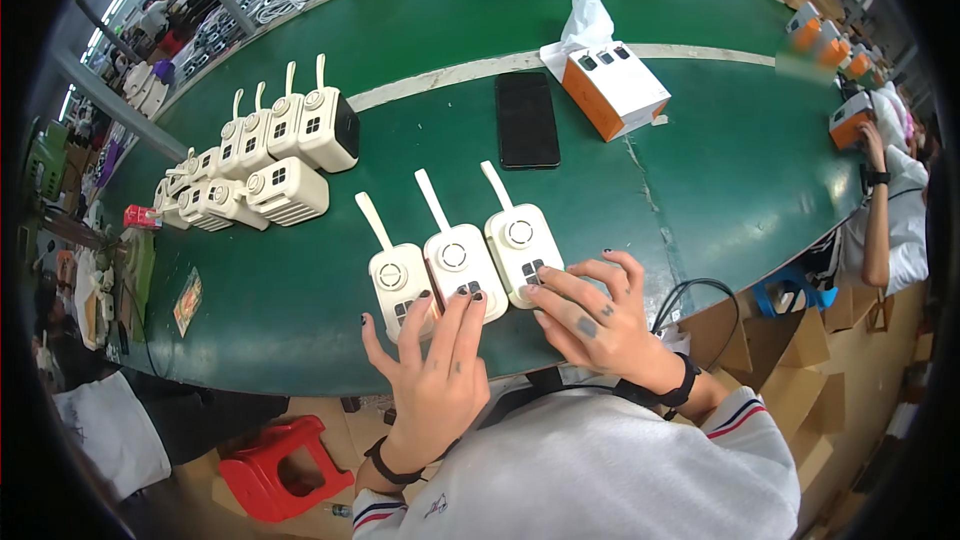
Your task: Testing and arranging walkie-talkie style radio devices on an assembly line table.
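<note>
Three cream handheld devices lie side by side before me, each with a round dial, a dark four-square panel and a strap pointing away: a left device (389,278), a middle device (453,254) and a right device (519,230). My left hand (435,380) is open, its fingers stretched over the lower ends of the left and middle devices, fingertips at their dark panels. With fingers apart, my right hand (598,325) reaches over the right device, fingertips at its panel. Neither hand grips anything; my fingers partly cover the panels.
Several similar cream devices (285,190) stand grouped at the left on the green table (420,140). Beyond my three lie a black phone (527,120) and a white-and-orange box (617,90). A black cable (715,283) loops at the right edge; a co-worker's arm (876,210) holds another box.
</note>
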A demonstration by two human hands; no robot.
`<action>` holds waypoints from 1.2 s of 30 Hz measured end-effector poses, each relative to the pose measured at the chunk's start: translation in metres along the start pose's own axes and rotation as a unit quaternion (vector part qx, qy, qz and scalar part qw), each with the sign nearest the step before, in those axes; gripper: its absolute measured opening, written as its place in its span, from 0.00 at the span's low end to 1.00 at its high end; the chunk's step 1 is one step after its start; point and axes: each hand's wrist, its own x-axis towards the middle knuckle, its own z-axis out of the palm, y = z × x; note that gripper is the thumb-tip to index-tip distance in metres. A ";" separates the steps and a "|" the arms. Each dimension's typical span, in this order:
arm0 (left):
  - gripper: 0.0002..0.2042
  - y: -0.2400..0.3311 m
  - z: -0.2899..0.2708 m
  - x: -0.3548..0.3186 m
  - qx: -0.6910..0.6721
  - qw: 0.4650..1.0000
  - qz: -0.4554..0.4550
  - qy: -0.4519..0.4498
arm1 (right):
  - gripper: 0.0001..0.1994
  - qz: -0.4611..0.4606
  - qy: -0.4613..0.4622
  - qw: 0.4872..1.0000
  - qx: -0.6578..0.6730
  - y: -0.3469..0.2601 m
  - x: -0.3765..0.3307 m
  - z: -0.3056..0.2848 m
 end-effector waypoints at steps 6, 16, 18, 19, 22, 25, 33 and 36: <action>0.28 0.002 0.007 0.002 0.003 1.000 -0.012 0.016 | 0.19 -0.047 -0.022 0.999 -0.013 0.005 -0.008 -0.004; 0.36 -0.019 -0.014 0.020 -0.015 0.998 -0.056 -0.017 | 0.38 -0.083 -0.174 0.973 0.130 0.040 0.054 -0.027; 0.47 -0.023 -0.015 0.019 0.011 0.995 -0.094 -0.024 | 0.42 -0.114 -0.212 0.964 0.113 0.043 0.074 -0.021; 0.47 -0.026 -0.014 0.016 0.015 0.995 -0.093 -0.019 | 0.46 -0.142 -0.253 0.952 0.098 0.041 0.083 -0.017; 0.50 -0.033 -0.008 0.009 -0.046 0.988 -0.141 -0.042 | 0.50 -0.155 -0.311 0.931 0.111 0.040 0.089 0.010; 0.51 -0.046 0.017 -0.003 -0.190 0.964 -0.185 0.008 | 0.48 -0.137 -0.343 0.919 0.137 0.038 0.093 0.024; 0.54 -0.056 0.063 -0.034 -0.370 0.893 -0.249 0.057 | 0.47 -0.143 -0.340 0.917 0.152 0.040 0.093 0.023; 0.55 -0.058 0.066 -0.038 -0.357 0.898 -0.250 0.056 | 0.47 -0.152 -0.355 0.915 0.121 0.034 0.098 0.015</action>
